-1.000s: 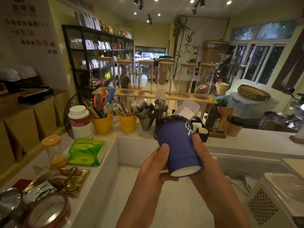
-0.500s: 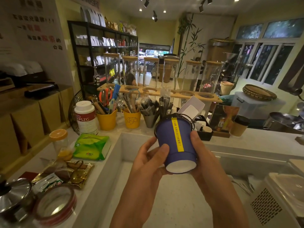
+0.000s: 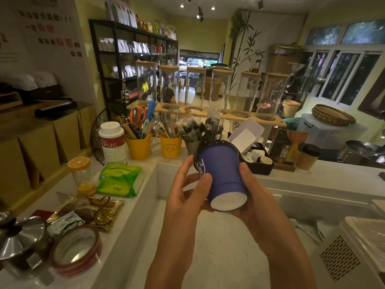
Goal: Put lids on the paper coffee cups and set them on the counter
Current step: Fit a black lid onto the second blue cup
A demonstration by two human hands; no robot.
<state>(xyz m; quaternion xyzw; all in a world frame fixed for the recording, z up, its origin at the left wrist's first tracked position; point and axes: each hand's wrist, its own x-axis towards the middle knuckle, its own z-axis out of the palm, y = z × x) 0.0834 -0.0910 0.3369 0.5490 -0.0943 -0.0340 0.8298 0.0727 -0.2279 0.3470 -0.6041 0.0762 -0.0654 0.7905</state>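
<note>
A blue paper cup (image 3: 220, 170) with a black lid (image 3: 216, 143) on its far end is tilted away from me, its white base toward the camera. Both hands hold it above the sunken white worktop. My left hand (image 3: 187, 192) grips its left side, thumb on the wall near the white lettering. My right hand (image 3: 248, 197) cups its right side and underside. A brown paper cup with a black lid (image 3: 308, 157) stands upright on the raised counter (image 3: 325, 180) at the right.
Yellow tool buckets (image 3: 138, 148), a white canister (image 3: 113, 142), a green tissue pack (image 3: 120, 179) and an orange-lidded jar (image 3: 82, 176) line the left ledge. A black organiser tray (image 3: 258, 160) sits behind the cup. Tape rolls (image 3: 77, 251) and a pot lid (image 3: 20, 236) lie near left.
The cup has turned in my hands: the yellow stripe has rotated out of sight and white lettering now faces me. The cup leans further left, and the camera has moved a little.
</note>
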